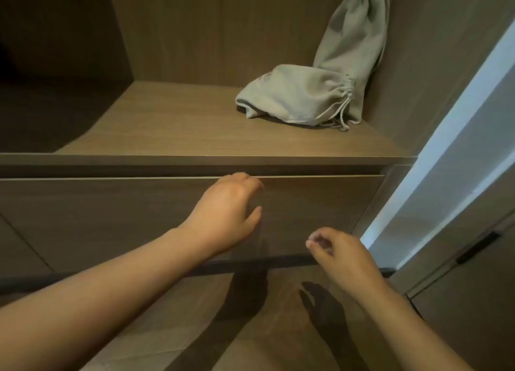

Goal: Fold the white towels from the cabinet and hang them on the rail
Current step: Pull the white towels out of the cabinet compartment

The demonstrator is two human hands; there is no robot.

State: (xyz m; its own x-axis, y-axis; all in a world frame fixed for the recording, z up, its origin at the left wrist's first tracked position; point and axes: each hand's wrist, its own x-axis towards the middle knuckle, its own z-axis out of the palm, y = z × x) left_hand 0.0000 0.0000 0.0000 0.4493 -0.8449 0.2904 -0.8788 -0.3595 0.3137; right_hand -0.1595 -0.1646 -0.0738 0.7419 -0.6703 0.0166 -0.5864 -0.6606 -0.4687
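While hooking the top lip of the drawer (111, 217) with the left grip (225, 217), pull straight back and level, no twisting, to avoid jamming on the runners.

Left grip: fingers curled over that lip, thumb loose against the front, wrapped on the drawer edge and nothing else. Right grip (342, 256): loosely curled, thumb near fingertips, nothing visible in it, hanging in the air just off the lower right of the drawer front. Better to bring it up onto the lip too, apart from the left, for an even pull.

No white towels in view. Probably inside the closed drawer, so behind the panel under the left grip, but cannot tell. Not on the shelf (167, 125) above: only a flat bag (292, 94) and an upright bag (354, 36) there, both grey drawstring, in the back right corner of the cabinet (432, 77), well apart from both grips. No rail in view either. Task barely begun, judging by the shut drawer.
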